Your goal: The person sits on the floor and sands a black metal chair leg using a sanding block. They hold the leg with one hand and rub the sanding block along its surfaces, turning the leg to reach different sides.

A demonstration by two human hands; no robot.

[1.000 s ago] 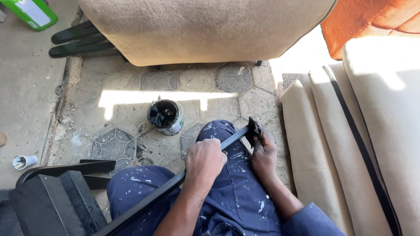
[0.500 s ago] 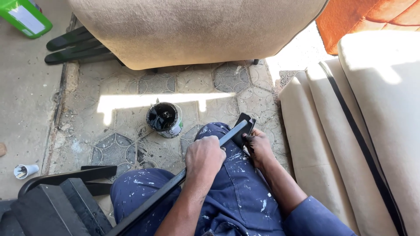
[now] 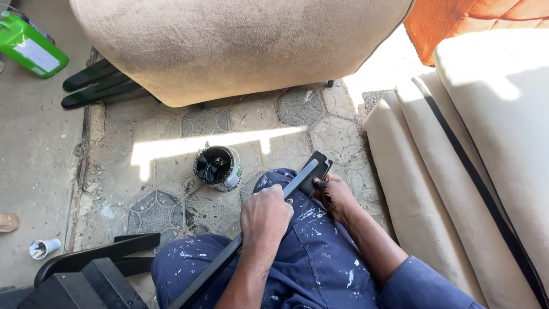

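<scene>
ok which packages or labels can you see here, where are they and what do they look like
Green jug: top left on the concrete, lying tilted, bright green with a pale rectangular label.
Paint can: on the patterned tiles ahead of the knees, round, open, black inside, white and green label on its side.
White cup: left edge on the floor, small, lying on its side, no label visible.

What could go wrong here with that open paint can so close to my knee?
The open can of black paint stands on the tiled floor right beside your knee; a leg shift could tip it. The long black strip, gripped by the left hand, might swing into it. The right hand holds something black at the strip's end, which could smear the beige cushions.
</scene>
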